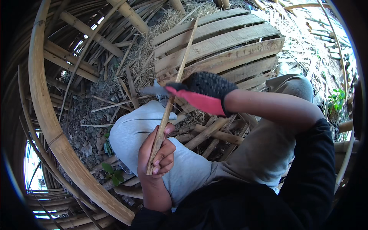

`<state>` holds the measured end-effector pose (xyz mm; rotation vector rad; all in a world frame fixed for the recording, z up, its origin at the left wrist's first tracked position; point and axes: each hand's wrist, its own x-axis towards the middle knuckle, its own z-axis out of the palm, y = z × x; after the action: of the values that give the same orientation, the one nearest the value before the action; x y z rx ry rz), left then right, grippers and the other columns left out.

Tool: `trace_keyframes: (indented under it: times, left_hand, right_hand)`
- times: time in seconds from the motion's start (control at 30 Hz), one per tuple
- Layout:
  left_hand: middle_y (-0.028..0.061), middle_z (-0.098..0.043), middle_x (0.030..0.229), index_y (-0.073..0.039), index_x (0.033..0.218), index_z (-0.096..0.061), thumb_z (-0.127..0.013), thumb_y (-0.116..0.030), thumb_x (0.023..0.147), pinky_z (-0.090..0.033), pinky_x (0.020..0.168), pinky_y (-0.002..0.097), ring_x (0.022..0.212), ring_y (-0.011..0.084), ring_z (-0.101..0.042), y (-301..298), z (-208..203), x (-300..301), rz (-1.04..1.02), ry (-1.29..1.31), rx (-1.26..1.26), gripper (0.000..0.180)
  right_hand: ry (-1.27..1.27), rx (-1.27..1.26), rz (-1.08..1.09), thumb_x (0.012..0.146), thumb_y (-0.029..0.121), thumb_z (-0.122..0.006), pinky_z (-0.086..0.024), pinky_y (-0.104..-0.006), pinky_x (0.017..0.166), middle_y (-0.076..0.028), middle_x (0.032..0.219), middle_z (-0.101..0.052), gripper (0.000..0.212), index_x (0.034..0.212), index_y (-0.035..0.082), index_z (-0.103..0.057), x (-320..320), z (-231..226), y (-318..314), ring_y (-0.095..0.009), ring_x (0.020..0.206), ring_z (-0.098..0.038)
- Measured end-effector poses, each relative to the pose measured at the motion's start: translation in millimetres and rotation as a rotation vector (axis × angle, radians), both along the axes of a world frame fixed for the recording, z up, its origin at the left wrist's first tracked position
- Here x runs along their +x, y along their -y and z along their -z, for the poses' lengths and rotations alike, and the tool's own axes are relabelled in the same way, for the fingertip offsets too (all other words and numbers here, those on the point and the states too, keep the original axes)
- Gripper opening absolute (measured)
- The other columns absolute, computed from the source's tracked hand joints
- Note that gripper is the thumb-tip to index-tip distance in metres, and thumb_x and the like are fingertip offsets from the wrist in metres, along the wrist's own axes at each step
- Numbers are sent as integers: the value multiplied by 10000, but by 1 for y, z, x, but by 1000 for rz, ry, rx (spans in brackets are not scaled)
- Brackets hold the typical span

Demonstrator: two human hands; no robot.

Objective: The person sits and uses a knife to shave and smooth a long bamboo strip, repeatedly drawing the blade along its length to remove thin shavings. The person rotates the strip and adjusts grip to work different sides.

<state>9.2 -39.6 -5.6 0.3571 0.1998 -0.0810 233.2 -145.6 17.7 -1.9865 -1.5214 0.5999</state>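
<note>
A long, thin bamboo strip (185,57) runs from my lap up toward a slatted wooden crate. Bare and closed, my left hand (159,153) grips the strip near its lower end, above my left thigh. My right hand (205,92), in a black and pink work glove, is closed around a knife whose handle is hidden in the fist. The grey knife blade (153,90), blurred by motion, points left and crosses the strip about midway, above the left hand. Whether the edge touches the strip I cannot tell.
The slatted wooden crate (218,46) stands ahead of my knees, with straw and shavings (142,63) beside it. A thick bamboo pole (44,99) curves along the left. Cut bamboo pieces (207,134) lie between my legs. Small green leaves (113,174) grow at lower left.
</note>
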Motion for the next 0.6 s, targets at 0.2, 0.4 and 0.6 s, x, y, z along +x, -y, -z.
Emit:
trace_keyframes:
  times: [0.2,0.4,0.6]
  left_hand:
    - [20,-389,474,-115,1114,-371,-220,-332,1100,-198,241,192,261,68,-297,0,0,7,21,0,-8,265]
    - [22,-393,478,-126,1126,-384,-229,-352,1098,-191,242,196,259,71,-291,-1,0,6,16,-6,-35,276]
    - [9,-387,479,-128,1115,-390,-233,-357,1099,-194,241,190,262,65,-281,2,4,2,-22,-65,43,278]
  right_hand:
    - [256,139,40,1045,366,-373,-538,-418,745,-210,865,-696,418,1218,72,-614,31,48,-9,-343,830,-694]
    - [-248,-219,223,1027,475,-400,-539,-428,796,-216,902,-705,553,1058,6,-691,20,6,-8,-364,841,-692]
    - [-137,-120,109,1067,372,-314,-570,-386,733,-165,831,-700,470,1327,103,-599,4,2,-2,-266,768,-715]
